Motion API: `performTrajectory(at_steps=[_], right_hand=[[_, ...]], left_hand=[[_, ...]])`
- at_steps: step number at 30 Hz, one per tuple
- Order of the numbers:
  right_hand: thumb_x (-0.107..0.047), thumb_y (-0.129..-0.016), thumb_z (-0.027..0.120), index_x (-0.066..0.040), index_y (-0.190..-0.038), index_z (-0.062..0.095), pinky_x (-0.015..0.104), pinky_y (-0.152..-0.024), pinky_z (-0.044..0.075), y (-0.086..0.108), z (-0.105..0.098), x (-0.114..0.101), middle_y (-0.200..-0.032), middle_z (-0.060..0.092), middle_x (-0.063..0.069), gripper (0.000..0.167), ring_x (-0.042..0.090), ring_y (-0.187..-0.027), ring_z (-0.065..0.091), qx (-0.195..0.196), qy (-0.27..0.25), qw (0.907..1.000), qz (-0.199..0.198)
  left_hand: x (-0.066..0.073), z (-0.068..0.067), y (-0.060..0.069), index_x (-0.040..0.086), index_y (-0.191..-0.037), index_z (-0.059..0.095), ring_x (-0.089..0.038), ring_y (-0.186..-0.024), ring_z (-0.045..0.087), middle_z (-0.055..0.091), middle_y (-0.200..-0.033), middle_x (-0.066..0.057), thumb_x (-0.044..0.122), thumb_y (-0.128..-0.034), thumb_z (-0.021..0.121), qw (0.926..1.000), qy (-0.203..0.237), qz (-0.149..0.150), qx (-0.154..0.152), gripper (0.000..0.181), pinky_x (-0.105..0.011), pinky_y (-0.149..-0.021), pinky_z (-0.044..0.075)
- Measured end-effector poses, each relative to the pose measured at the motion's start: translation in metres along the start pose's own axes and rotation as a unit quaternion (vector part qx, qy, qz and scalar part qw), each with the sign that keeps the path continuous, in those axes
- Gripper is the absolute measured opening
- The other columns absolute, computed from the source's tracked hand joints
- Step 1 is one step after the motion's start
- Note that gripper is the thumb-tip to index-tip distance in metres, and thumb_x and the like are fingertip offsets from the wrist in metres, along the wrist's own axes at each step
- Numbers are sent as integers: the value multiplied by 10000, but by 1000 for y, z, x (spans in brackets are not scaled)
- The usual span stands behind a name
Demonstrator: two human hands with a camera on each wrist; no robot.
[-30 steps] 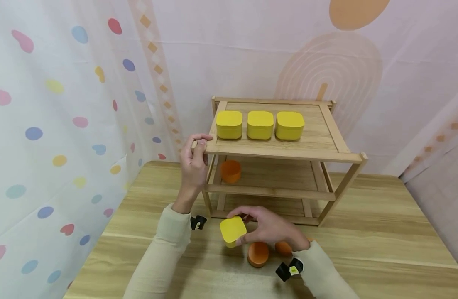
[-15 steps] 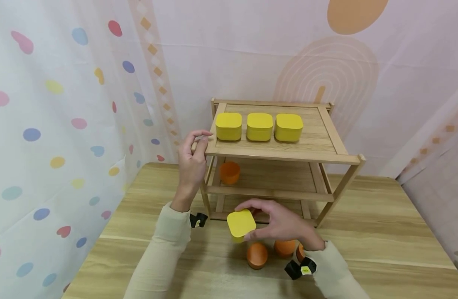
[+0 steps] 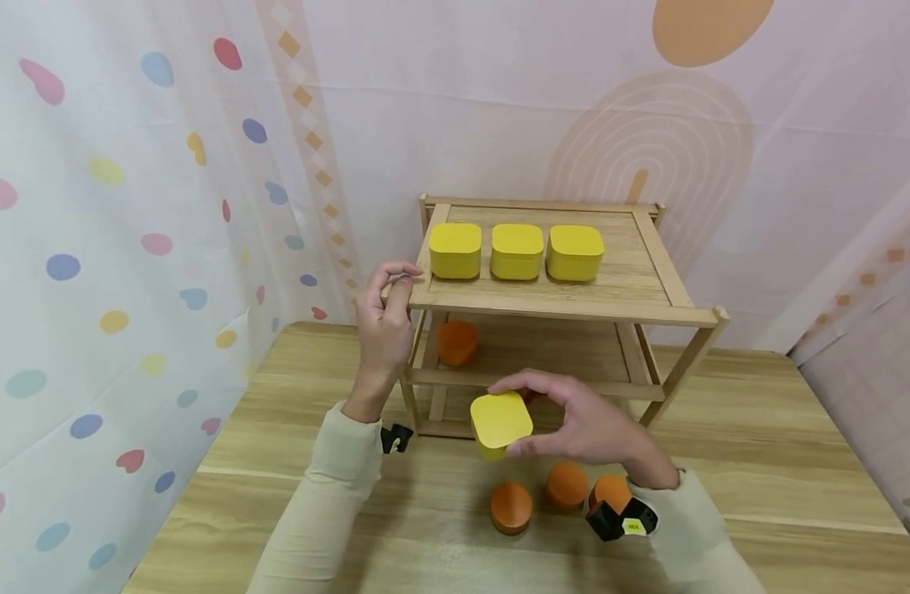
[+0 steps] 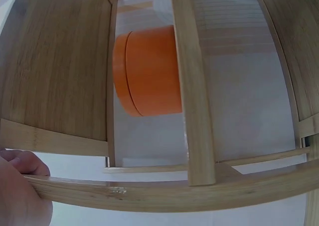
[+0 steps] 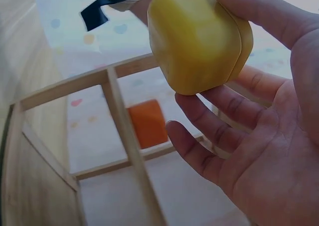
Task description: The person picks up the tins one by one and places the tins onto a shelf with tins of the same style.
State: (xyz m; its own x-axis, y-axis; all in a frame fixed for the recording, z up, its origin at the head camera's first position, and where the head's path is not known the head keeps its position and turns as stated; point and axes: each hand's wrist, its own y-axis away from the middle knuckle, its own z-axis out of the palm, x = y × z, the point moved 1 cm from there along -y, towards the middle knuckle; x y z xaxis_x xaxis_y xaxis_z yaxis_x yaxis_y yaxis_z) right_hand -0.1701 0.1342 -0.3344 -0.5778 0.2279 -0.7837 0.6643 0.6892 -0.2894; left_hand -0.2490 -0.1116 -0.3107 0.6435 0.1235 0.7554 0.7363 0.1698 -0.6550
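Observation:
My right hand point(image 3: 591, 422) holds a yellow square tin with rounded corners point(image 3: 502, 419) between thumb and fingers. It is in the air in front of the wooden shelf rack point(image 3: 558, 308), at about its lower levels. In the right wrist view, the thumb presses the lid end of the yellow tin point(image 5: 197, 41) while fingers support the other side. My left hand point(image 3: 384, 326) grips the front left corner of the rack's top shelf. On the middle shelf, at the left, sits a round orange tin point(image 3: 457, 343), seen closely in the left wrist view behind a wooden rail point(image 4: 194, 86).
Three yellow tins point(image 3: 516, 252) stand in a row on the top shelf. On the table point(image 3: 781, 462), three round orange tins point(image 3: 511, 507) stand below my right hand, one partly hidden by the wrist camera point(image 3: 621, 518). A patterned curtain point(image 3: 165, 165) hangs behind and at the left.
My right hand has carried the yellow tin up and to the right, towards the rack, uncovering more of the orange tins on the table. My left hand stays at the rack's corner.

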Motion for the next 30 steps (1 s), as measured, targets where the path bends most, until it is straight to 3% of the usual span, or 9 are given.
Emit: performTrajectory(at_steps=[14,23,30], right_hand=[[-2,-738,841,-71,-1322,573,235,-939,459,9,-48,-43,-1225,632,33,646,152,-1044,569,774,531,9925,-778],[138,-732,778,38,-1333,543,212,-902,459,14,-76,-57,-1263,608,57,653,157,-991,571,1131,275,9869,-1114],[244,-728,690,53,-1335,544,204,-884,471,20,-100,-66,-1284,604,87,652,183,-1032,588,1670,-86,9824,-837]], left_hand=[[-2,1,0,10,-989,650,-116,-351,241,329,-464,18,74,-993,418,9999,-32,131,33,240,-254,-321,196],[-4,0,2,9,-1002,644,-112,-345,239,324,-461,17,81,-1002,418,10000,-36,65,-28,237,-255,-313,200],[-4,1,1,2,-1000,642,-116,-348,233,315,-456,23,87,-1005,416,10000,0,90,-22,241,-250,-320,193]])
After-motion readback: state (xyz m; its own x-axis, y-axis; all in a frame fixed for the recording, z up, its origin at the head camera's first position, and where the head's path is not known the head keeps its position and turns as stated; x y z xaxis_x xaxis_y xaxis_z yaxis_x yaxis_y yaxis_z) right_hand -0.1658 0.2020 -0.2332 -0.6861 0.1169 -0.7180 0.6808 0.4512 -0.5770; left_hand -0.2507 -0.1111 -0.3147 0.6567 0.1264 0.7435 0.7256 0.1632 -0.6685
